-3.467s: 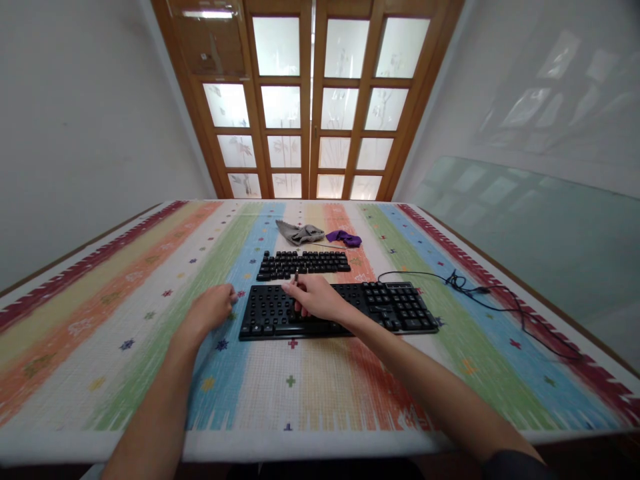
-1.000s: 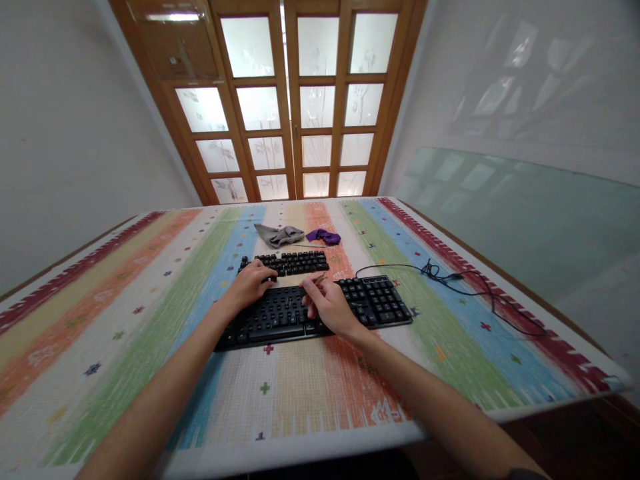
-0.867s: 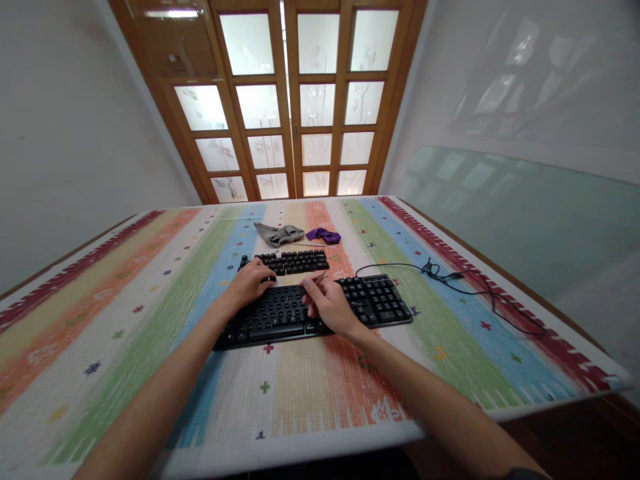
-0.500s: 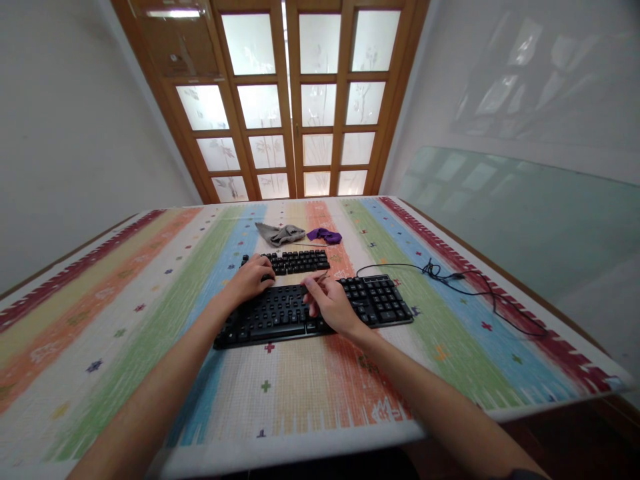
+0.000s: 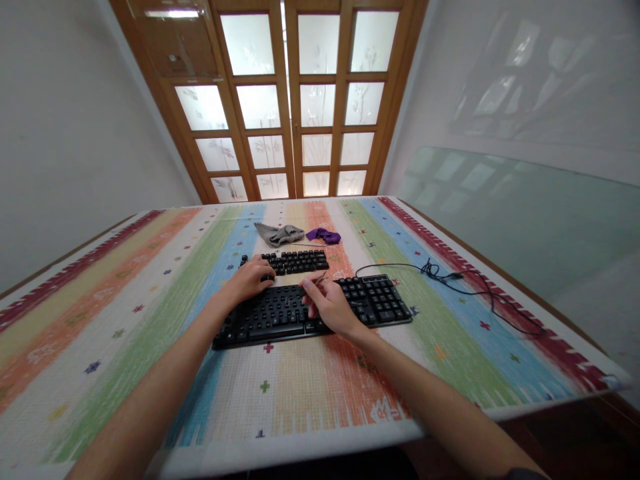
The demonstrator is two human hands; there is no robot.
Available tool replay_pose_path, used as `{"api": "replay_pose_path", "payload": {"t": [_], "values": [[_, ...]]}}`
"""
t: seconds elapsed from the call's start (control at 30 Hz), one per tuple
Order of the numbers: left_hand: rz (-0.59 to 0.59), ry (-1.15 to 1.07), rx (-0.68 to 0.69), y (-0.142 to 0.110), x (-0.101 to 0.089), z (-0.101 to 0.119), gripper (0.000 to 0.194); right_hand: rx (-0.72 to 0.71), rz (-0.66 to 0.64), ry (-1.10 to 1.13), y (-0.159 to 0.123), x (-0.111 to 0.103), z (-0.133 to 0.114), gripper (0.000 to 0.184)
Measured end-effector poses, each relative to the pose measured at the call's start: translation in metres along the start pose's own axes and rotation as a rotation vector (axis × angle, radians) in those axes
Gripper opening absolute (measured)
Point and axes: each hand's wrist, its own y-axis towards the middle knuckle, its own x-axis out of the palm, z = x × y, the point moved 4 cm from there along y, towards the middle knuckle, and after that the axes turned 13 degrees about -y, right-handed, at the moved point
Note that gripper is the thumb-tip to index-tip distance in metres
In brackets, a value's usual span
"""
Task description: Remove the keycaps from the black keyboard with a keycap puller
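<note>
Cloths (image 5: pixel 280 235) lie beyond keycaps (image 5: pixel 305 262) partly hidden by the curled left hand (image 5: pixel 250 279), grip unclear; right hand (image 5: pixel 327 303) pinches a slim tool (image 5: pixel 321 277).

Matt plastic keyboard (image 5: pixel 280 311), rough-looking grey cloth (image 5: pixel 283 235), smooth wooden door frames (image 5: pixel 317 79).

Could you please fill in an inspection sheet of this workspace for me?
Surface: a table under a striped, patterned cloth.
Job's things: a black keyboard, bare of keycaps over much of its main block; loose keycaps stand in rows just beyond it.
Clutter: a grey cloth and a purple cloth, both crumpled, behind the keycaps.
Left hand: at the left end of the keycap rows; its grip is hidden.
Right hand: over the keyboard, pinching a slim object.
Cables: a black cable, loosely tangled, on the right.
Surroundings: wooden doors with glazed panes.
</note>
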Motion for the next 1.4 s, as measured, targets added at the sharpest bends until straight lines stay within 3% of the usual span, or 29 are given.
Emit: {"api": "replay_pose_path", "payload": {"t": [0.67,1.4], "values": [[0.058,0.06,-0.007,-0.0034,0.0009,-0.0028,0.017,0.013,-0.028,0.005,-0.0001,0.0016,0.0005,0.042],[-0.001,0.041,-0.009,-0.0014,0.0036,-0.0006,0.021,0.027,-0.044,-0.002,-0.0018,0.0035,0.0008,0.042]]}}
